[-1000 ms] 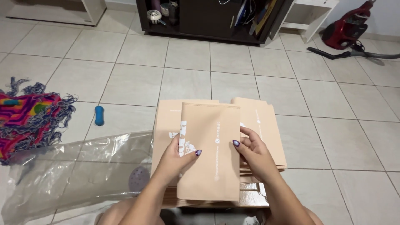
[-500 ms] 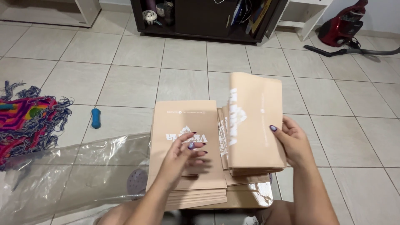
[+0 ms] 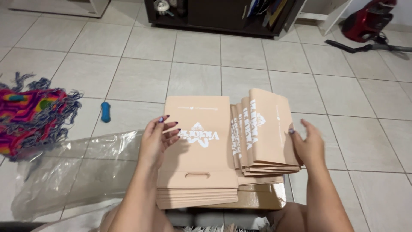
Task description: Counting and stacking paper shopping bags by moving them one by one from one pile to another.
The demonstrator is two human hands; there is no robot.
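The left hand [image 3: 156, 137] rests at the 9 o'clock edge of the flat bag stack [image 3: 198, 159], fingers loosely curled and slightly spread, tips touching the top bag near its white print; it pinches nothing. The right hand [image 3: 307, 144] stands at 3 o'clock of the sorted pile [image 3: 264, 133], fingers extended and close together, thumb against the pile's outer edge, steadying rather than gripping. Both piles lie on the tiled floor [image 3: 193, 77] directly before the person, the sorted pile overlapping the stack's 3 o'clock side and fanned in steps. Judgement: the step in hand appears to be moving bags one at a time from stack to pile. To do it well, the left fingertips should lift only the topmost bag by its near corner, since the thin sheets will likely cling in pairs; the right hand should keep the fanned edges square so the pile does not slide. Clear plastic wrap [image 3: 73, 172] lies at 8 o'clock, a fringed cloth [image 3: 32, 114] at 9 o'clock, a small blue object [image 3: 105, 111] at 10 o'clock, a dark cabinet [image 3: 219, 17] at 12 o'clock, and a red vacuum [image 3: 369, 21] at 2 o'clock.
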